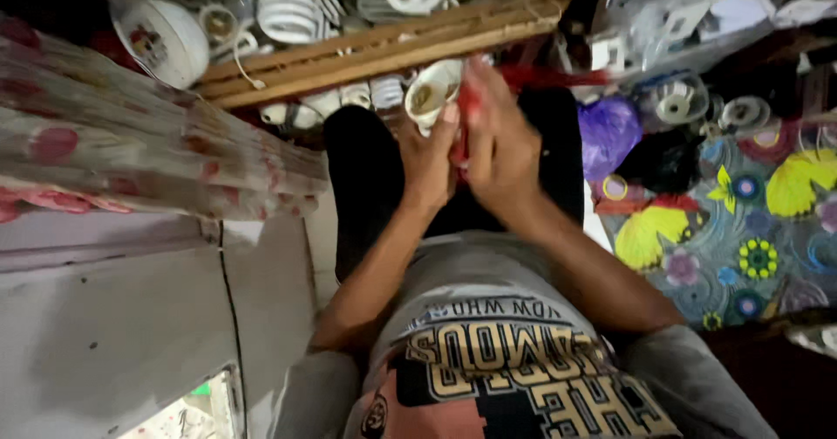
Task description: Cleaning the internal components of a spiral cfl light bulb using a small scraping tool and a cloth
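A: Where is the white bulb base [433,93] relative to the hands?

B: It sits at the tip of the left hand [427,156], at about twelve o'clock from the palm. The fingers are wrapped round its lower part, so that hand is grasping it. Its open mouth faces up toward the camera, tipped slightly toward ten o'clock.

A: And the right hand [499,142]?

B: Just beside the base, at roughly three o'clock from it, pressed close against the left hand. It is closed around a red tool [534,78]. The red shaft runs nearly level toward three o'clock, so its long axis lies crosswise to the base, and another bit of red shows between the two hands. The frame is blurred there, so I cannot tell whether the tool's end touches the base.

A: Which hand is nearer the base?

B: The left one, since it holds it. The right is next to it.

A: Any containers?

B: The base itself is a small cup; inside I see something dull and brownish, too blurred to name. At eleven o'clock a wooden rack [384,47] has white spiral lamp tubes [288,5] lying above and below it. At two o'clock a purple plastic bag [608,132] lies on the patterned mat [741,230]; its contents are hidden.
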